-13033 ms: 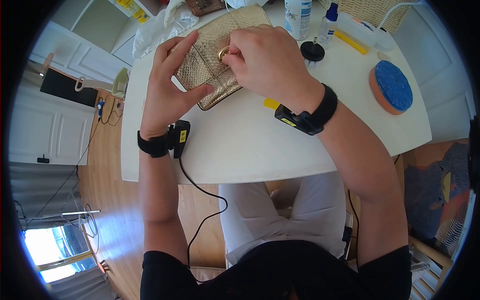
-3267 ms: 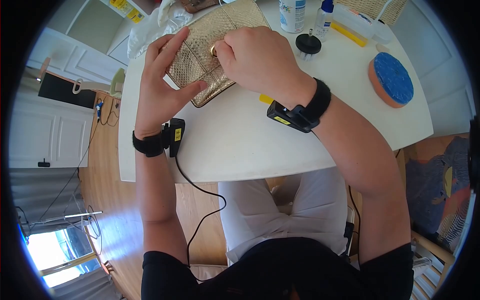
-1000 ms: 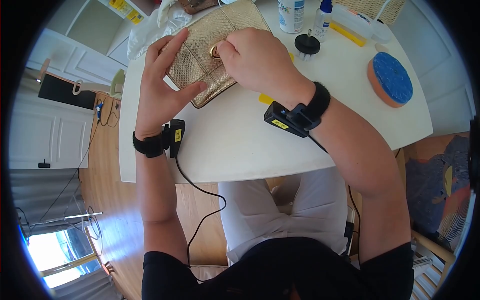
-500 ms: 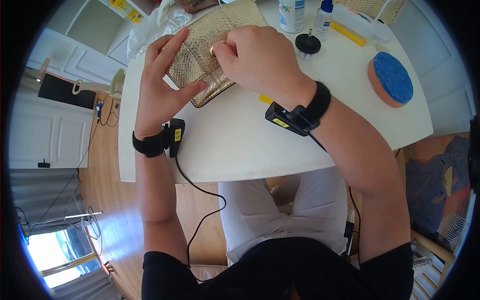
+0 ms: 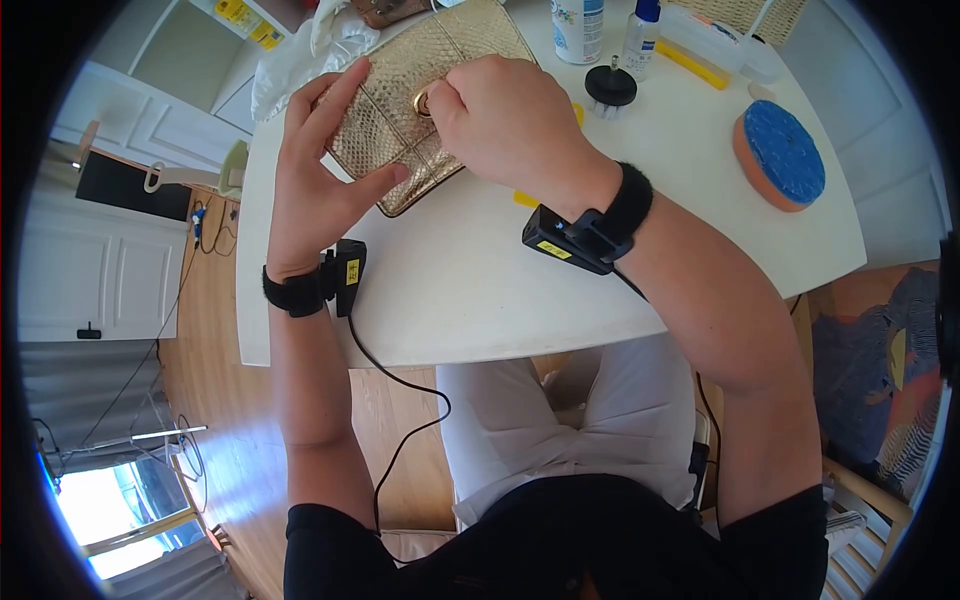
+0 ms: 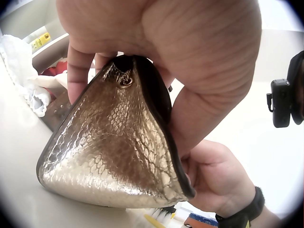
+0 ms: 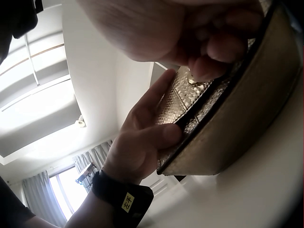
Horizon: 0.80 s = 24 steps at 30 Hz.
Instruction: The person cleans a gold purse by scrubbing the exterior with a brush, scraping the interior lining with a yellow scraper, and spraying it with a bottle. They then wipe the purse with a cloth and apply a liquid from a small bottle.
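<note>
A gold snakeskin-pattern handbag [image 5: 400,140] with dark edges stands tilted on the white table [image 5: 480,290]. My left hand [image 5: 325,175] grips its left side, the thumb on the front and the fingers spread along the top edge. In the left wrist view, the bag's side panel [image 6: 114,137] carries a small metal ring [image 6: 125,83]. My right hand [image 5: 520,120] is curled at the round gold clasp [image 5: 421,103] on the bag's front, thumb and fingers pinching there. In the right wrist view, its fingertips lie right over the clasp [image 7: 192,78]; I cannot tell if they also hold something small.
A black round drill brush [image 5: 610,88], a spray bottle [image 5: 640,45] and a white can [image 5: 578,30] stand right of the bag. A blue-topped orange sponge [image 5: 780,155] lies farther right. A yellow strip [image 5: 526,199] shows beneath my right hand. White fabric [image 5: 285,75] lies behind.
Both hands stay on the bag. My right hand makes small shifts at the clasp, covering more and less of it. Bag and hands sit slightly farther left in view than before.
</note>
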Tool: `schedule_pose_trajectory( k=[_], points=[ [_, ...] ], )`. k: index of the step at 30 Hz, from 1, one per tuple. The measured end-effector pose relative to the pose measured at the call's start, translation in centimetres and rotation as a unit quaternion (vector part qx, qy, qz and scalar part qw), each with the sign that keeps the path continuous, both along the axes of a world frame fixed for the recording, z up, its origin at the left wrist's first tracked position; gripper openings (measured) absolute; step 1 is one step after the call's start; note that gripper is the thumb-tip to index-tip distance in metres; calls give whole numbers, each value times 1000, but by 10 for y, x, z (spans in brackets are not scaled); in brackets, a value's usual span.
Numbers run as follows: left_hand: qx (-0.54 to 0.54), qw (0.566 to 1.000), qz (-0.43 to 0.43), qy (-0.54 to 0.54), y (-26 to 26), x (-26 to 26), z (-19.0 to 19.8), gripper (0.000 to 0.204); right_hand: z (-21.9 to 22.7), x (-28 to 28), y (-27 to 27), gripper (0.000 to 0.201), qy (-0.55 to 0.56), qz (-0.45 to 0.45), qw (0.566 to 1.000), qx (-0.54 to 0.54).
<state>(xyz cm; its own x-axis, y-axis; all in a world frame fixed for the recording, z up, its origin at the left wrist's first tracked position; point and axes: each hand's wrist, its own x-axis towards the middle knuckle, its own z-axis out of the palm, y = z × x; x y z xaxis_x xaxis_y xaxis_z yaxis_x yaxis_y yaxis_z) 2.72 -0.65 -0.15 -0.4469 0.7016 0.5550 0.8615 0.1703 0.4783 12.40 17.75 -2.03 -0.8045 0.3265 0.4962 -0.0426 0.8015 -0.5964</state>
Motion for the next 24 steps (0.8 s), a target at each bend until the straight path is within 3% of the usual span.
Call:
schedule_pose_trajectory(
  k=[16,18,24],
  points=[
    [-5,1000,4,-1,-1,-1,0,94,6,6,0,36,-48,3,999,0],
    [-3,1000,3,-4,0,0,0,94,-7,2,1,39,50,-7,998,36],
    [-2,1000,1,-1,0,-1,0,94,-6,1,0,38,50,-18,998,38]
  ],
)
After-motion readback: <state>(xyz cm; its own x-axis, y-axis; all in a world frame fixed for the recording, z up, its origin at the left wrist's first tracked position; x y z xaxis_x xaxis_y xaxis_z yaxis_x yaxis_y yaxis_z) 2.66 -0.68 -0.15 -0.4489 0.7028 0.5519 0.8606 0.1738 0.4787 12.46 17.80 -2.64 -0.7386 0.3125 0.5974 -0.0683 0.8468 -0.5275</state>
